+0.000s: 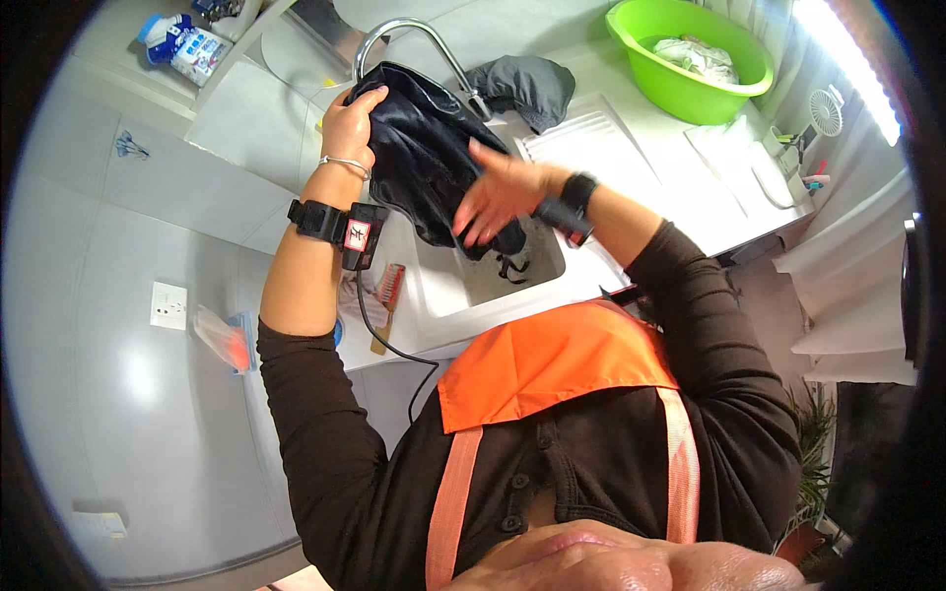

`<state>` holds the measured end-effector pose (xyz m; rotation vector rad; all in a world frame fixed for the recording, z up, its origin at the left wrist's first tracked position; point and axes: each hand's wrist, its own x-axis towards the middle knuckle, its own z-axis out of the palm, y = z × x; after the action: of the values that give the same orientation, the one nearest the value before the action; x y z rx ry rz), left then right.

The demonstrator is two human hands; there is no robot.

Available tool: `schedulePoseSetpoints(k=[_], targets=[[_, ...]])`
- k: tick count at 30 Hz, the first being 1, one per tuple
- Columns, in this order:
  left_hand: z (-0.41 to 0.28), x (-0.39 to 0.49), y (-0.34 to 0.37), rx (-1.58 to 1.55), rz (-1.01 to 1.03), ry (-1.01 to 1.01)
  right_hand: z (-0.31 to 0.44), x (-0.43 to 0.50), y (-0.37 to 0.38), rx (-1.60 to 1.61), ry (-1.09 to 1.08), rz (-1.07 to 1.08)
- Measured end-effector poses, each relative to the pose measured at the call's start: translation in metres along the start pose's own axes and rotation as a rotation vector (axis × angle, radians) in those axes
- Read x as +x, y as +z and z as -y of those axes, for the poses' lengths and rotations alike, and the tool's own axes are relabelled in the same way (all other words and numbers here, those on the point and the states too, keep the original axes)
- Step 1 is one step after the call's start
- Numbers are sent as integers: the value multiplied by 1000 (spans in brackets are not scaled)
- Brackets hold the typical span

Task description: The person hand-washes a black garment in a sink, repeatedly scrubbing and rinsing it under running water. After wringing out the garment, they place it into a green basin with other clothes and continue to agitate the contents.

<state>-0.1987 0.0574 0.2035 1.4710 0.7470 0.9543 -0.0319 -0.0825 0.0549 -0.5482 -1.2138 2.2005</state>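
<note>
My left hand [351, 125] grips the upper edge of a black, shiny wet garment [421, 140], lifting it at the faucet. The cloth hangs down over the white sink [443, 310], and thin black cords [513, 269] dangle from its lower end into the basin. In front of the cloth is my right hand [506, 188], blurred, with thumb and fingers apart. Whether its fingertips touch the fabric is hard to tell. The curved chrome faucet [414, 26] arches just behind the garment.
A grey bundled cloth [528, 85] lies behind the sink, near the ribbed drainboard [573, 144]. On the right counter stands a green basin [665, 85] holding white cloth [698, 60]. A scrubbing brush [388, 306] rests at the sink's left. A bottle [185, 48] sits on the upper-left ledge.
</note>
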Motion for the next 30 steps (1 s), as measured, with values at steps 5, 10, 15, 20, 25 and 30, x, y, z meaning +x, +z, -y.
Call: schedulePoseSetpoints(k=[5,10,15,20,25,30], targets=[[-25,-14,6,0,10,-61,-56,83,-17,972,-391,-128],[-19,-81,-18,612,288,4,-19,94,-30,923,-787,-256],[33,-155,-47,1562,732,661,-14,84,-26,939,-627,-538],[103,-169,-93,1633,517,939,-22,100,-25,995,-512,-529],[181,-159,-112,617,152,414,-19,108,-22,990,-520,-587],[211,-132,-101,-561,46,-714,-24,102,-23,999,-585,-681]])
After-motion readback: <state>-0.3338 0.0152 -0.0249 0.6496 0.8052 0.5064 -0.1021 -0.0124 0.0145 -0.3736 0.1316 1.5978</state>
